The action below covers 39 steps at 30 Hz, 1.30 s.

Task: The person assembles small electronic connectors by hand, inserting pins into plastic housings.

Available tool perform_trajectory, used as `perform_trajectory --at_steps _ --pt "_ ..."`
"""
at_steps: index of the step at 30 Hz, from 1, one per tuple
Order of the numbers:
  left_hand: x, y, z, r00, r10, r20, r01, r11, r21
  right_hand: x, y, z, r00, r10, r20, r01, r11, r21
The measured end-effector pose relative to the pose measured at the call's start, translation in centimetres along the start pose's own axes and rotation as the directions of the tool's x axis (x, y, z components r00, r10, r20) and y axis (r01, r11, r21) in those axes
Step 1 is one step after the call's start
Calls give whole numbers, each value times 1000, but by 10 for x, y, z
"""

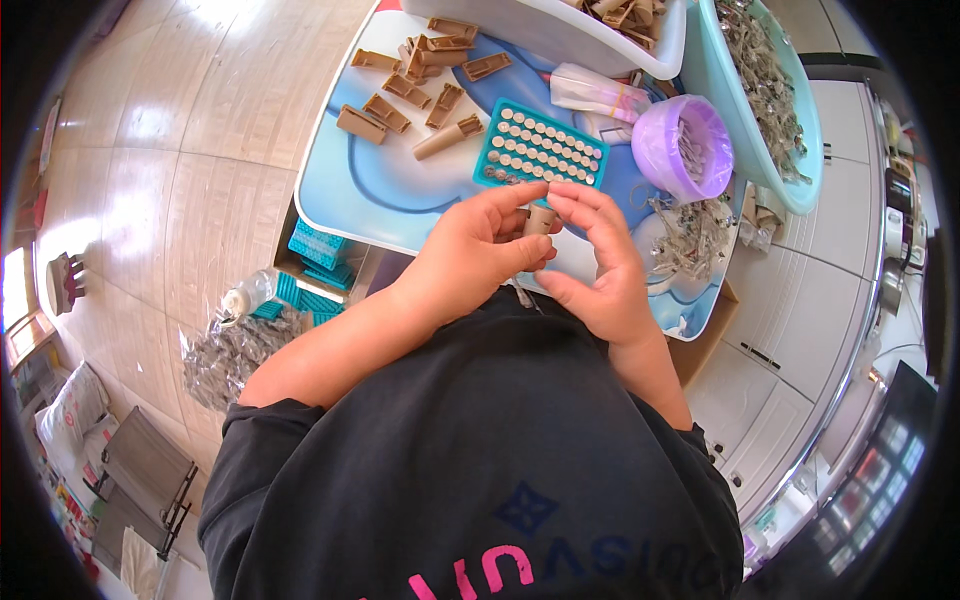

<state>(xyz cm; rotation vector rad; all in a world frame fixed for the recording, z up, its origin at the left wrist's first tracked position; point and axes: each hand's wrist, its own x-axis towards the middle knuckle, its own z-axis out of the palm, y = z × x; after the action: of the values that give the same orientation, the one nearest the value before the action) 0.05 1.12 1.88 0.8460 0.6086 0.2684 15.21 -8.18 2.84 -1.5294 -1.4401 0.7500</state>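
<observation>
My left hand (490, 235) is closed round a small tan plastic tube (538, 220), held upright in front of my chest. My right hand (605, 255) is beside it, its fingertips at the tube's top end and its thumb well apart from the fingers. Whether a small part sits under those fingertips is hidden. Just beyond both hands lies a teal tray (490, 150) with rows of round, pale button-like pieces. Several tan half-shell casings (407, 91) are scattered at the far left of the table, and a longer tan tube (448, 138) lies left of the tray.
The blue-and-white table (330, 190) also carries a purple-lined bucket (728, 150), a clear plastic packet (595, 90) and a heap of small wired parts (690, 240). Behind stand a white bin (600, 45) of casings and a light-blue basin (808, 120). Teal trays (318, 245) are below left.
</observation>
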Motion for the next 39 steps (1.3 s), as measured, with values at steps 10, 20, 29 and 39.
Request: perform_trajectory --at_steps 10,20,29,39 --pt "-9 5 9 969 243 40 -234 855 463 -10 15 -5 978 189 -88 -131 888 441" --pt "-12 4 6 949 315 -21 -260 817 515 -23 2 2 922 366 -127 -203 734 648" --pt "-3 -9 7 973 220 -72 -170 890 423 -20 10 7 944 233 -235 -115 898 426" --pt "3 1 -4 932 -341 121 362 876 -318 -14 11 -3 860 509 30 -414 663 624"
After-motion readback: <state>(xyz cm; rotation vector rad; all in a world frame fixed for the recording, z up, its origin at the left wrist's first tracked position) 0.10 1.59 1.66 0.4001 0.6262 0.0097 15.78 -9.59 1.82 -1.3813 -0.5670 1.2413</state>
